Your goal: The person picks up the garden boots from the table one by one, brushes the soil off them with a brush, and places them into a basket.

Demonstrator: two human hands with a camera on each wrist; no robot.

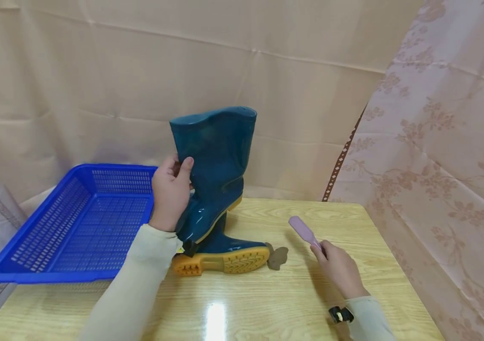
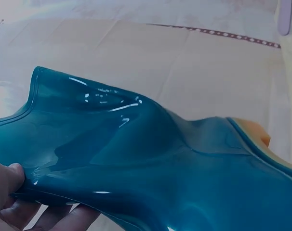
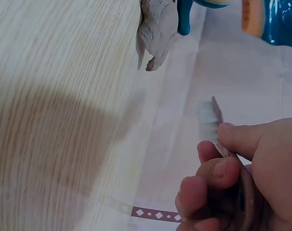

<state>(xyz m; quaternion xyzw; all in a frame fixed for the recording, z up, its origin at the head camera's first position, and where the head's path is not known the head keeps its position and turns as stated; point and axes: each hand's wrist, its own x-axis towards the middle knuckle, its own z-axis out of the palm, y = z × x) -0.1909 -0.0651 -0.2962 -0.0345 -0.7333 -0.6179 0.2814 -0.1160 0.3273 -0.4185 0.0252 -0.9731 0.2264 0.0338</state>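
Observation:
My left hand (image 1: 171, 194) grips a teal rubber rain boot (image 1: 220, 147) by the front of its shaft, thumb on the near side. The boot is raised, opening up, with its toe tilted down to the left. Under it the second rain boot (image 1: 244, 259) lies on its side, its yellow-orange sole facing me and part of its shaft hidden. By that boot's toe sits a lump of grey-brown clay-like stuff (image 1: 278, 258). Off to the right, my right hand (image 1: 342, 270) holds a mauve brush (image 1: 303, 229) by the handle; white bristles (image 3: 208, 118) show in the right wrist view.
A blue plastic basket (image 1: 73, 276) with perforated sides stands on the left of the wood-grain table (image 1: 267, 308), reaching past its left edge. Beige cloth (image 1: 310, 94) hangs behind the table, and floral cloth (image 1: 446, 180) lines the right side.

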